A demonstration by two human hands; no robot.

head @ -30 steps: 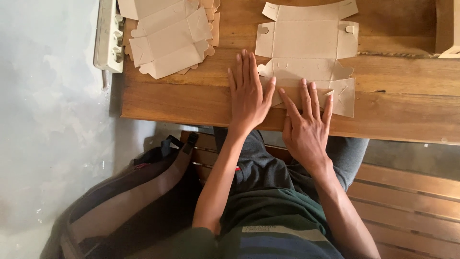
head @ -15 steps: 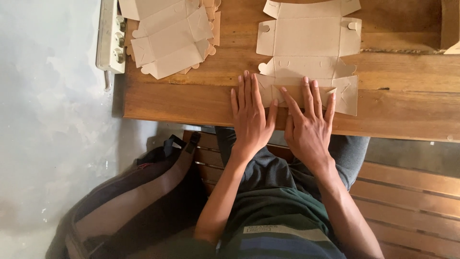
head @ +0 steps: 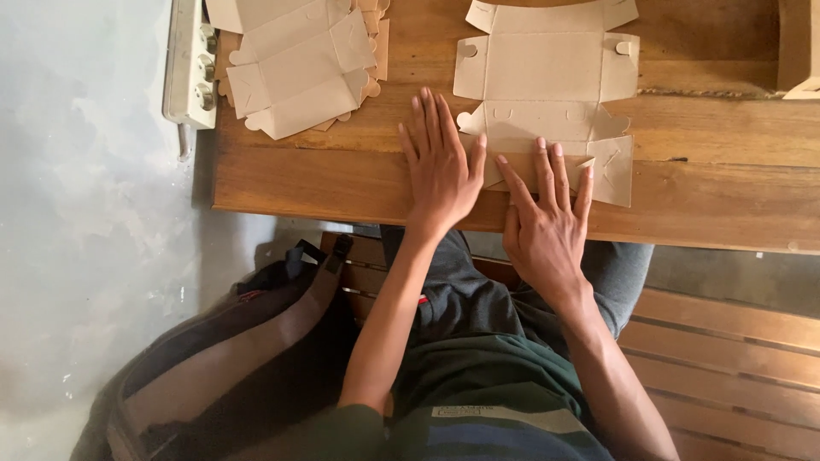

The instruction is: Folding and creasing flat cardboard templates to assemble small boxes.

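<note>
A person sits at a plank table point(head: 342, 183) of warm brown wood, its near edge running across the middle of the view. Flat on it, toward one o'clock, lies an unfolded cardboard box blank point(head: 547, 81), tan, with tabs and small round cut-outs at its corners. The left hand point(head: 440, 166) lies palm down with the fingers spread wide, mostly on bare wood just at the blank's nine o'clock edge, the thumb touching the lower flap. The right hand point(head: 547, 226) is also flat and spread, its fingertips pressing the blank's near flap at six o'clock while the palm hangs over the table edge. Neither hand grips anything.

At eleven o'clock sits a loose stack of more flat blanks point(head: 299, 64), fanned a little askew. Just beyond it, at ten o'clock, a white power strip point(head: 192, 68) hangs along the table's end. At the far two o'clock corner the edge of a cardboard box point(head: 799, 47) shows.

The floor point(head: 85, 213) on the nine o'clock side is pale grey concrete, mottled and worn. Beside the person's knee, at seven o'clock, a dark backpack point(head: 222, 367) with brown straps lies open. A slatted wooden bench point(head: 735, 358) runs under the sitter toward four o'clock.
</note>
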